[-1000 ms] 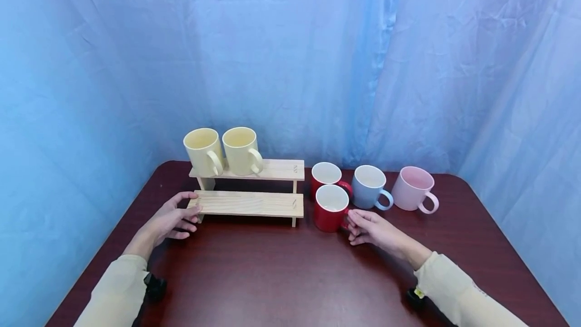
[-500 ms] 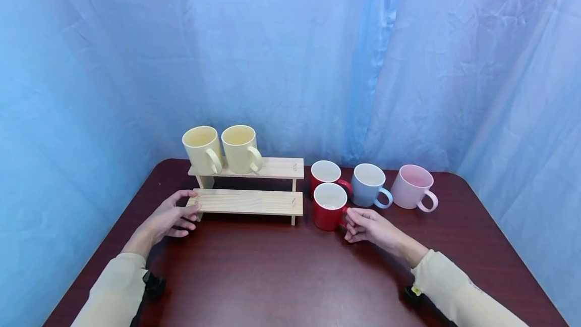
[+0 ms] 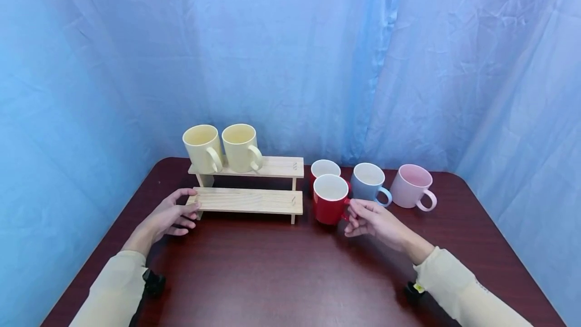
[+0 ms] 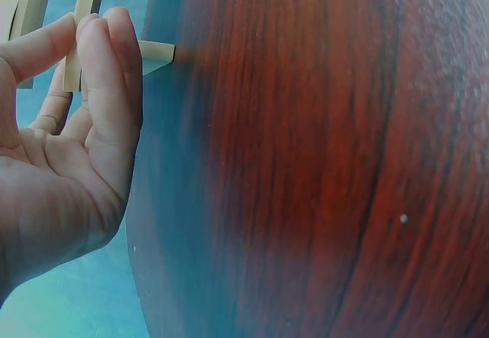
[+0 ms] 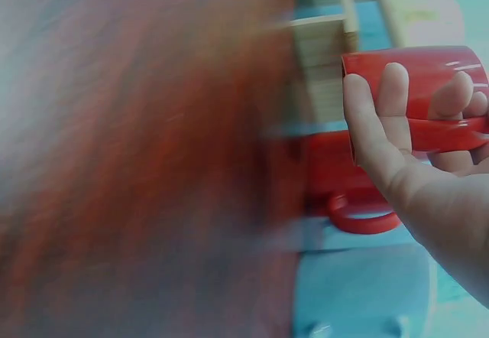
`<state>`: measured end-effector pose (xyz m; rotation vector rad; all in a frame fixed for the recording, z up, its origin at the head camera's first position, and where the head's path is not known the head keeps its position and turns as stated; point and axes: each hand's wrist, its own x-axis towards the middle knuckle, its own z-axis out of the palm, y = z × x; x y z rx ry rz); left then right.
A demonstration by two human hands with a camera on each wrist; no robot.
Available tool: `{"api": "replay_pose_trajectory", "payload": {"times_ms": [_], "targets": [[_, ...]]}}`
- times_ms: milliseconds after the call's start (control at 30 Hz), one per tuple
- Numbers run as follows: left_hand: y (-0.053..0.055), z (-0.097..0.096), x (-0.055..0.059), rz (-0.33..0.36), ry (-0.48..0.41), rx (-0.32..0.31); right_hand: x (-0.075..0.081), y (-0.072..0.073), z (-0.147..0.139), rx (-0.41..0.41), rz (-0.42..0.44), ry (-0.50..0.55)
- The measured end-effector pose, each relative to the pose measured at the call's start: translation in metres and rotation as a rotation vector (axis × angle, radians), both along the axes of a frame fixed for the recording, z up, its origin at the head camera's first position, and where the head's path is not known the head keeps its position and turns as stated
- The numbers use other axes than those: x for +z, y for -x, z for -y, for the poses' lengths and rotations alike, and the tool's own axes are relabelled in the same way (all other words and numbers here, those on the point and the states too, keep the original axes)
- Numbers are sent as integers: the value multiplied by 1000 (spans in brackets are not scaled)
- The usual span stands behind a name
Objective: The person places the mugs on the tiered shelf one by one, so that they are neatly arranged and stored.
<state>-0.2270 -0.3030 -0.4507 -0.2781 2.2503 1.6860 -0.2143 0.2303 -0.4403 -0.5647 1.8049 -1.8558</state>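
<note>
My right hand (image 3: 374,223) pinches the handle of the front red mug (image 3: 329,208), which has a white inside. That mug stands upright, a little above the table, and partly covers a second red mug (image 3: 325,166) behind it. In the right wrist view the held red mug (image 5: 428,86) shows its side between my fingers. My left hand (image 3: 165,218) holds the left end of the two-step wooden rack (image 3: 249,201) at its lower board, thumb and fingers about the edge in the left wrist view. Two pale yellow mugs (image 3: 201,150) stand on the upper board.
A light blue mug (image 3: 365,191) and a pink mug (image 3: 408,188) stand at the back right, near the held mug. The dark red-brown table (image 3: 268,271) has rounded back corners. Blue curtains (image 3: 290,64) hang behind and beside it.
My right hand has lifted the front red mug slightly upward off the table. The left hand stays at the rack's left end, and the other mugs stand where they were.
</note>
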Motion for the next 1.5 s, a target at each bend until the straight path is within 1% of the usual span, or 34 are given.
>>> {"api": "replay_pose_trajectory", "payload": {"times_ms": [167,300,400,500,600,800,1000,1167,1367,1500], "targets": [[1,0,-2,5,-2,1,23,2,6,-26,-53,37],[2,1,-4,10,-2,6,41,5,17,-66,-62,64],[2,2,-5,8,-1,8,53,9,28,-75,-67,77],[0,2,-6,4,-3,5,62,13,40,-76,-68,77],[-1,3,-6,2,-3,4,67,19,54,-86,-63,69],[-2,1,-5,-2,-4,4,69,34,75,-118,-48,91],[-2,1,-4,-3,4,8,64,53,92,-144,-54,113],[-1,2,-4,-3,1,12,60,66,104,-173,-50,95],[-2,2,-4,-6,-5,9,56,76,114,-171,-39,96],[-2,1,-4,-7,-5,10,54,80,119,-167,-39,90]]}}
